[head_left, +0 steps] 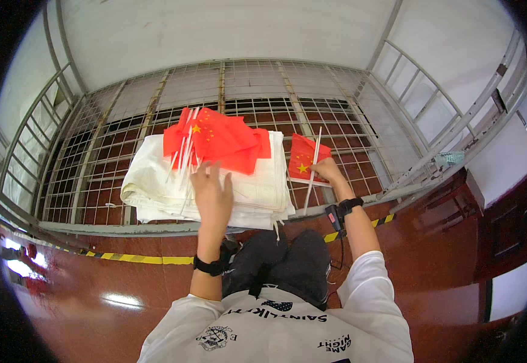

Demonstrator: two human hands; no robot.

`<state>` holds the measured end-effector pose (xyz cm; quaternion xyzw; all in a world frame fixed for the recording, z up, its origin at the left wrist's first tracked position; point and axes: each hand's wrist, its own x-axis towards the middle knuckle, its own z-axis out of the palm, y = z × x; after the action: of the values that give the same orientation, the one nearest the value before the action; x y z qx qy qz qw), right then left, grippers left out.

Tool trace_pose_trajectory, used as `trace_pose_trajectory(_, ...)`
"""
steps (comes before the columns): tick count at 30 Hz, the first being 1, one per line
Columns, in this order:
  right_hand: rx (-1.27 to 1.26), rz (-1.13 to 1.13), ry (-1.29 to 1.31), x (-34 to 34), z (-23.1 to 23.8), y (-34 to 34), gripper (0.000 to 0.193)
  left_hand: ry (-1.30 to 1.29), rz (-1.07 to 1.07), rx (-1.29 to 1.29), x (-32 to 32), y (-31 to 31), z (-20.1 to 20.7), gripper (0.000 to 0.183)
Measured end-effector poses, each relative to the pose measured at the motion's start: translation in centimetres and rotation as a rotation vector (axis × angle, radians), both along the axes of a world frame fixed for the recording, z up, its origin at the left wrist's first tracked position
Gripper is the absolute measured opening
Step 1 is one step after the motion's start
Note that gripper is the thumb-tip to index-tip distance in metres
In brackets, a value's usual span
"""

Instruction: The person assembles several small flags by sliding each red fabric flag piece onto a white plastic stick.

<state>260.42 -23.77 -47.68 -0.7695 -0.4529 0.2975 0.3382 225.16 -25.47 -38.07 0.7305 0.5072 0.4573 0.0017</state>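
Several small red flags with yellow stars lie in a pile, their white sticks bunched on the left side. Under them is a folded stack of white cloth. My left hand is over the cloth just below the bunched sticks, fingers apart; whether a fingertip touches a stick is hard to see. My right hand pinches the white stick of one small red flag to the right of the stack. That stick leans slightly, its lower end by the frame's front edge.
The cloth stack rests on a metal bed frame with a wire-mesh base. Rails rise at both ends, with a pale wall behind. Yellow-and-black tape runs along the red-brown floor. A dark wooden cabinet stands at right.
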Motion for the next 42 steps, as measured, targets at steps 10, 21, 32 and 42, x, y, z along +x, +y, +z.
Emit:
trace_pose_trajectory(10,0.211,0.166,0.447,-6.0,10.6,-6.4,0.02,-0.334,-0.977,-0.719,11.2,-2.4,-3.2,0.026)
trace_pose_trajectory(21,0.033,-0.099,0.044,3.5,4.8,-6.8,0.036,-0.675,-0.918,-1.112,12.0,-2.9,-5.6,0.023)
trace_pose_trajectory(32,0.017,0.2,-0.689,0.4,7.4,-7.0,0.045,-0.625,-0.874,-1.001,12.4,-3.0,-5.9,0.019)
trace_pose_trajectory(42,0.09,0.447,-1.091,-1.9,4.7,-7.1,0.014,-0.878,-0.83,-1.064,14.5,-2.9,-6.6,0.022)
